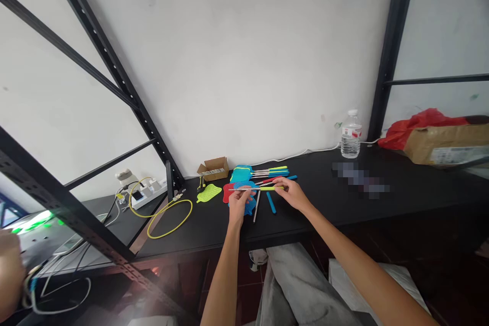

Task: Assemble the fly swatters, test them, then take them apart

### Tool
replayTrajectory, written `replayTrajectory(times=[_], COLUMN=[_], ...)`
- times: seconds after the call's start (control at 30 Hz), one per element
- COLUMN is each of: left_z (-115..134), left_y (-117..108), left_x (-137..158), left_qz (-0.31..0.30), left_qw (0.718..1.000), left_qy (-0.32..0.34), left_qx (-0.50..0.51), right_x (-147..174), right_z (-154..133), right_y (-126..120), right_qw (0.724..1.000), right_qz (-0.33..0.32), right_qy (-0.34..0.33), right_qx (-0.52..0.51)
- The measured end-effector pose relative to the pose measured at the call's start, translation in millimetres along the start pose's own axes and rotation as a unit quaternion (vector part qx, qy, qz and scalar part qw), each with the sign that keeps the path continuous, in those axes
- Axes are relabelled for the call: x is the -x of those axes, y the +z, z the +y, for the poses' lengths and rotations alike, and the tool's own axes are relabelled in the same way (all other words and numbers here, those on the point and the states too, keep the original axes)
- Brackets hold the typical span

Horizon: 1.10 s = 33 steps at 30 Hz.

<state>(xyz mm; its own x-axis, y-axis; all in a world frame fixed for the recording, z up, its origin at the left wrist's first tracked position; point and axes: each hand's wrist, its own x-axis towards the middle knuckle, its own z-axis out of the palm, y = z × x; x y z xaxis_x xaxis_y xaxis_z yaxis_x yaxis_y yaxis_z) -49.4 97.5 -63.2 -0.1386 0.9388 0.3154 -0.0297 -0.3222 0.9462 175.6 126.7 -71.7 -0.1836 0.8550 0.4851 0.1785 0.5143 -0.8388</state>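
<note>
Above the table (pixel 313 204): one yellow-handled rod (pixel 269 188), pinched towards one end by left hand (pixel 239 201), grasped at the other by right hand (pixel 292 193). Nearby: blue tube (pixel 271 202), loose; a stray nudge could roll it off.

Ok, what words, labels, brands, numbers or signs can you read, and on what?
None can be read.
Clear plastic bottle, red-and-white label: print too small.
Large brown cardboard box at right, white label: too blurred.
Small open brown cardboard box, pale label: too small.
Pixelated patch on the black table: nothing legible.
</note>
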Motion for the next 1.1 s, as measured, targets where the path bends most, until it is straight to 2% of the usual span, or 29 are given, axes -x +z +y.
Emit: replayTrajectory(times=[0.2, 0.47, 0.7, 0.87, 0.97, 1.03, 1.1], left_z=[3, 8, 13, 13, 14, 16, 21], left_y=[2, 4, 4, 12, 17, 12, -4], left_x=[2, 5, 6, 8, 9, 6, 0], left_qz=[-0.022, -0.029, -0.061, -0.090, -0.080, -0.065, -0.049], left_qw=[0.999, 0.999, 0.996, 0.984, 0.967, 0.952, 0.938], left_qy=[0.008, 0.019, 0.042, 0.065, 0.096, 0.119, 0.133], left_qx=[-0.033, -0.040, -0.046, -0.137, -0.224, -0.275, -0.318], right_x=[0, 1, 1, 3, 3, 3, 2], right_z=[-3, 0, -3, -10, -11, -11, -10], right_y=[-1, 0, -1, 1, 2, 1, 0], right_qw=[1.000, 0.997, 0.996, 0.995, 0.993, 0.994, 0.996], right_qz=[-0.017, -0.055, -0.076, -0.076, -0.086, -0.078, -0.055], right_qy=[0.000, 0.033, 0.043, 0.002, -0.014, -0.010, 0.001], right_qx=[-0.008, -0.038, 0.004, 0.059, 0.079, 0.075, 0.065])
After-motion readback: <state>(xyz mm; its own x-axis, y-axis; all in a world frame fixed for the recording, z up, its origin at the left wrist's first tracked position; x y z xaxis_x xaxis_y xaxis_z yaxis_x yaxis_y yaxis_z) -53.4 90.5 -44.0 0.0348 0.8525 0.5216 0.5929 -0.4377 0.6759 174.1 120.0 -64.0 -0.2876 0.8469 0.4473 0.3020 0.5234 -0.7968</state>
